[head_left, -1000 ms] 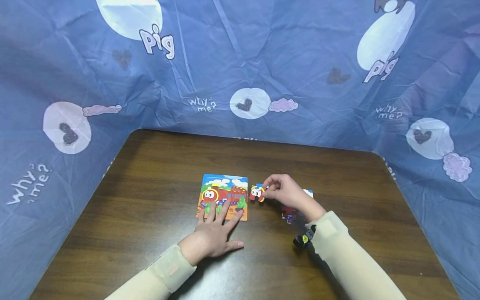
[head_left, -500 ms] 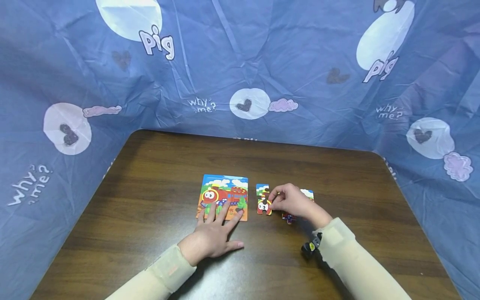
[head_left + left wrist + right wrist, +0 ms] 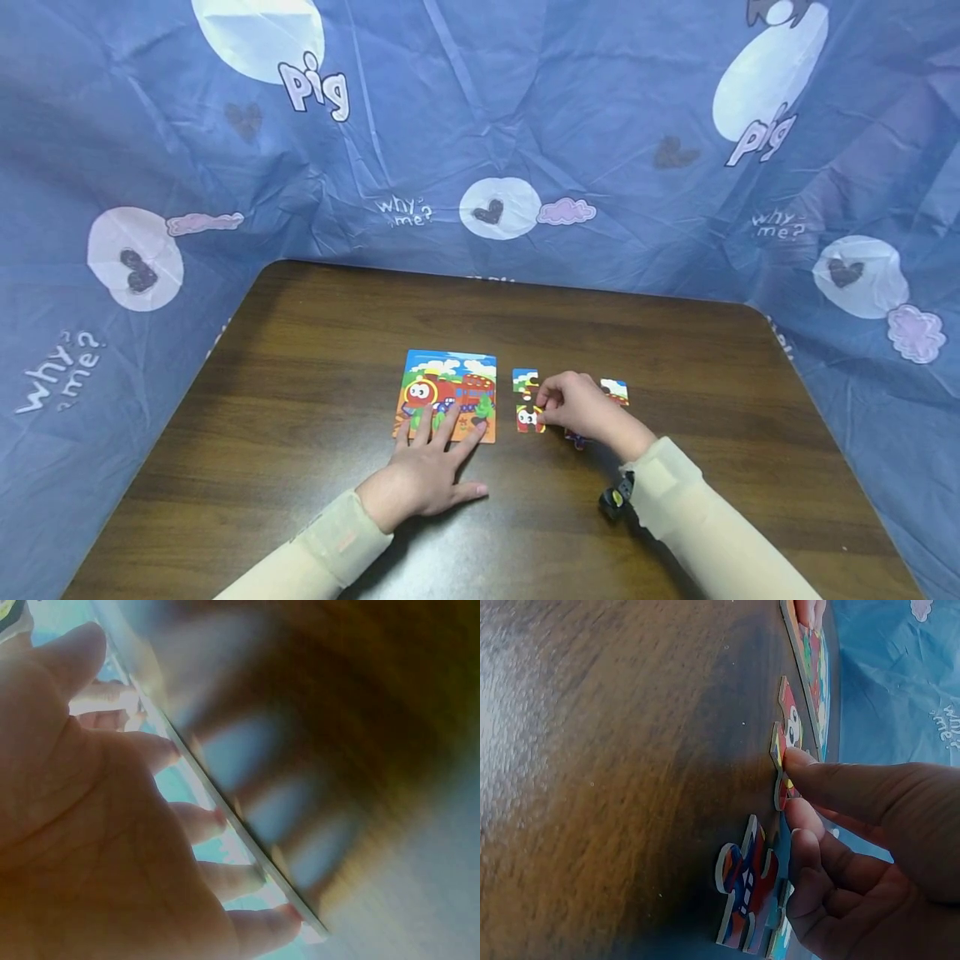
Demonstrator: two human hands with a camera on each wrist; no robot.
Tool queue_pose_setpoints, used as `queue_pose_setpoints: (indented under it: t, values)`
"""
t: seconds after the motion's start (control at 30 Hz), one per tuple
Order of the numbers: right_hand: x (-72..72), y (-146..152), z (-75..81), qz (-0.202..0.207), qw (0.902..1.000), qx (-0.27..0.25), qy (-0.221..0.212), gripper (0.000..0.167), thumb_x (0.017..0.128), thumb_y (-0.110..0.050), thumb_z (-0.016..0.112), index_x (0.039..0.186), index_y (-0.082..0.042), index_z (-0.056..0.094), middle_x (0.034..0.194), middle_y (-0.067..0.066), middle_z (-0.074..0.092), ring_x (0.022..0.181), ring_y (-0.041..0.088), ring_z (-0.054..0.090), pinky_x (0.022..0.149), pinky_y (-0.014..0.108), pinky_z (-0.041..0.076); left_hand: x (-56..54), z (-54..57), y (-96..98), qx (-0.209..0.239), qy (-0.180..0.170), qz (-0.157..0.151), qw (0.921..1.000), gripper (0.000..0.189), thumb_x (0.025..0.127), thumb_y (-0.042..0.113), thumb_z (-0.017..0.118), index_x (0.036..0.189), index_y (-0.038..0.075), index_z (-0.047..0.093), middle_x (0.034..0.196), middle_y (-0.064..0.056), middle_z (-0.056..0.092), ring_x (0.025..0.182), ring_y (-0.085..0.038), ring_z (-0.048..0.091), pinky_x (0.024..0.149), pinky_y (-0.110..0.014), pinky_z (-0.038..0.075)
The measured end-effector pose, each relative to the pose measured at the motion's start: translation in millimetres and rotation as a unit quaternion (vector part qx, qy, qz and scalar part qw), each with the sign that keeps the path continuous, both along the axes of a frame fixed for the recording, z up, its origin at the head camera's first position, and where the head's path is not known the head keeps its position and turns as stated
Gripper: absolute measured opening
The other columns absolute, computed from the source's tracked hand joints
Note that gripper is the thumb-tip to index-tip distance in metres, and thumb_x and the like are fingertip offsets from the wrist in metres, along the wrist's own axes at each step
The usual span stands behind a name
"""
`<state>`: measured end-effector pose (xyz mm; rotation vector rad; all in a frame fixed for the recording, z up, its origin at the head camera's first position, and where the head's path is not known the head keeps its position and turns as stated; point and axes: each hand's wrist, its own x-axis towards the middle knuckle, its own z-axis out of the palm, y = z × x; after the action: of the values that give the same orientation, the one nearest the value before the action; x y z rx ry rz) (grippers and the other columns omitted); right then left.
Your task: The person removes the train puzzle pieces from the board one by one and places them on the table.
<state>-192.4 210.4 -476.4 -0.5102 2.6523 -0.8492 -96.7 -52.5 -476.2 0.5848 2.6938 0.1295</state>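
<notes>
Puzzle piece (image 3: pixel 527 420) red, yellow, white-eyed; right hand (image 3: pixel 579 407) pinching it, left hand (image 3: pixel 427 468) splayed.

The left hand (image 3: pixel 429 468) lies palm down, fingers straight and spread, thumb out to the side. The right hand (image 3: pixel 583 408) curls its fingers, thumb opposed in a pinch. The left forearm (image 3: pixel 318 550) and right forearm (image 3: pixel 708 525) slant inward.

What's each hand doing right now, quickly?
Left hand: open and spread, touching the train picture, holding nothing.
Right hand: closed in a pinch, holding the eyes piece.
</notes>
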Motion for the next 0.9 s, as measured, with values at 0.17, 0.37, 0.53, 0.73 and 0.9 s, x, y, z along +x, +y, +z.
queue_pose_setpoints:
  t: [0.17, 0.37, 0.53, 0.73, 0.9]
  values:
    - [0.8, -1.0, 1.1, -0.011, 0.9998, -0.003, -0.013, 0.016, 0.084, -0.009, 0.085, 0.084, -0.011, 0.069, 0.071, -0.003, 0.061, 0.054, 0.011, 0.056, 0.059, 0.032, 0.050, -0.5, -0.8, -0.8, 0.005, 0.000, -0.001, 1.0000, 0.084, 0.094, 0.077, 0.044, 0.164, 0.036, 0.021, 0.169, -0.012, 0.004, 0.150, -0.048, 0.007, 0.114, -0.067, 0.011]
    - [1.2, -1.7, 0.8, -0.018, 0.9997, -0.003, -0.016, 0.015, 0.084, -0.010, 0.085, 0.085, -0.011, 0.069, 0.072, -0.002, 0.061, 0.057, 0.013, 0.057, 0.059, 0.032, 0.049, -2.4, -10.3, -2.4, 0.011, 0.007, -0.002, 0.9999, 0.085, 0.093, 0.079, 0.042, 0.164, 0.037, 0.019, 0.170, -0.012, 0.003, 0.150, -0.048, 0.006, 0.114, -0.067, 0.011]
    - [1.7, -1.7, 0.3, -0.018, 0.9997, -0.006, -0.019, 0.015, 0.085, -0.010, 0.084, 0.086, -0.010, 0.070, 0.073, -0.002, 0.061, 0.058, 0.013, 0.057, 0.059, 0.033, 0.049, -1.9, -4.1, -3.0, 0.014, 0.001, -0.003, 0.9999, 0.084, 0.094, 0.076, 0.044, 0.164, 0.035, 0.021, 0.169, -0.012, 0.005, 0.149, -0.048, 0.008, 0.114, -0.066, 0.012]
    - [0.7, 0.0, 1.0, -0.014, 0.9996, -0.015, -0.018, 0.014, 0.086, -0.011, 0.084, 0.086, -0.010, 0.070, 0.072, -0.002, 0.062, 0.059, 0.013, 0.057, 0.059, 0.033, 0.049, -0.8, 2.5, -7.0, 0.032, 0.010, -0.007, 0.9994, 0.082, 0.095, 0.073, 0.047, 0.163, 0.032, 0.027, 0.168, -0.013, 0.013, 0.148, -0.048, 0.014, 0.113, -0.066, 0.017]
    - [0.1, -1.6, 3.9, -0.014, 0.9993, -0.033, -0.014, 0.012, 0.086, -0.012, 0.083, 0.086, -0.011, 0.071, 0.072, -0.002, 0.062, 0.062, 0.014, 0.057, 0.057, 0.032, 0.049, -4.8, 6.4, -13.5, 0.059, 0.006, 0.004, 0.9982, 0.082, 0.096, 0.069, 0.051, 0.163, 0.028, 0.028, 0.167, -0.016, 0.016, 0.148, -0.049, 0.014, 0.114, -0.064, 0.017]
